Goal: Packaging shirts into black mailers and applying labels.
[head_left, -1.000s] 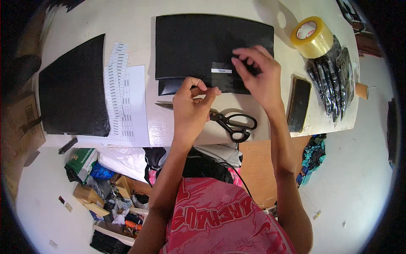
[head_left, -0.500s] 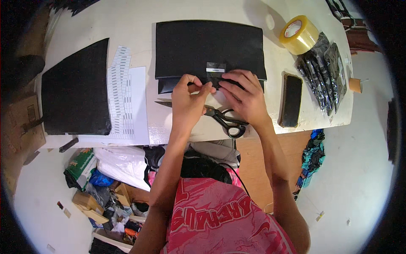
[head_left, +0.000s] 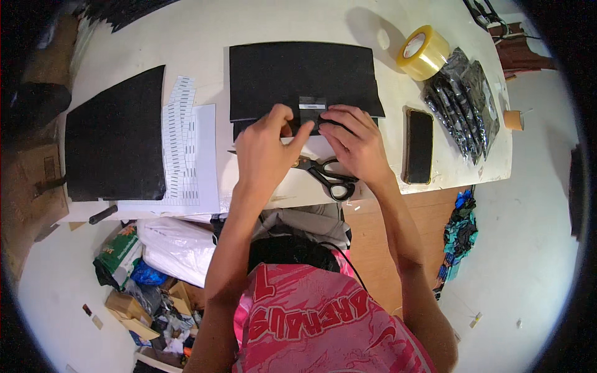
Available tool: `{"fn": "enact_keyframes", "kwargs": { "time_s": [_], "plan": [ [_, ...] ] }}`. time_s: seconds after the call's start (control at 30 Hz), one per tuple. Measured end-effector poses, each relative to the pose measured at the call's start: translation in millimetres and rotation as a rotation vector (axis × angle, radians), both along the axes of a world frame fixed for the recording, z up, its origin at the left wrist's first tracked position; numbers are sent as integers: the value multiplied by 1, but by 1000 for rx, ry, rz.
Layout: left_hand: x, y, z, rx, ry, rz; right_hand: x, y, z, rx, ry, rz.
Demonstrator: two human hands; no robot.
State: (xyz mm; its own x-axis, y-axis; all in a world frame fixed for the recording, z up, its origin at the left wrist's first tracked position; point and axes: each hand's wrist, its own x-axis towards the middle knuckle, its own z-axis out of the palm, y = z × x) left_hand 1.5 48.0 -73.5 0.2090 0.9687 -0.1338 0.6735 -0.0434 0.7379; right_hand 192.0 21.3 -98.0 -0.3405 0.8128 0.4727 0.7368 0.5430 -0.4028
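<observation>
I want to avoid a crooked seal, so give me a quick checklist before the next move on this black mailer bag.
1. Flat black plastic mailer bag lies flat on the white table: ok.
2. Both hands on the bag's near edge, left hand and right hand: ok.
3. Small label strip sits at the fold, between the fingers: ok.
4. Label stuck down fully: cannot tell, fingers cover it.
5. Black-handled scissors lie directly under the hands: not ok.
6. Clear packing tape roll stands apart from the bag: ok.
</observation>
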Motion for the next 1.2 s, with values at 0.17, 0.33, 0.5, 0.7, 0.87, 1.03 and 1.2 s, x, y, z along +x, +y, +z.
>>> {"fn": "enact_keyframes", "kwargs": {
  "time_s": [0.17,0.33,0.5,0.7,0.87,1.03,1.2],
  "plan": [
    [-13,6,-12,489,179,-403,-4,-1,3,14,15,-3],
    [-16,8,-26,469,306,-321,-2,-4,1,16,-12,-30],
    [-16,2,-27,469,289,-355,-2,-5,1,22,-7,-32],
    [-18,-4,-32,464,258,-394,-3,-6,-8,2,20,-57],
    [-19,-9,-33,458,317,-442,-1,-11,-19,-38,31,-74],
    [-30,-14,-30,396,320,-398,6,-20,-6,-45,-88,-36],
    [-49,-17,-23,420,387,-259,31,-34,4,-149,-103,-85]
  ]
}}
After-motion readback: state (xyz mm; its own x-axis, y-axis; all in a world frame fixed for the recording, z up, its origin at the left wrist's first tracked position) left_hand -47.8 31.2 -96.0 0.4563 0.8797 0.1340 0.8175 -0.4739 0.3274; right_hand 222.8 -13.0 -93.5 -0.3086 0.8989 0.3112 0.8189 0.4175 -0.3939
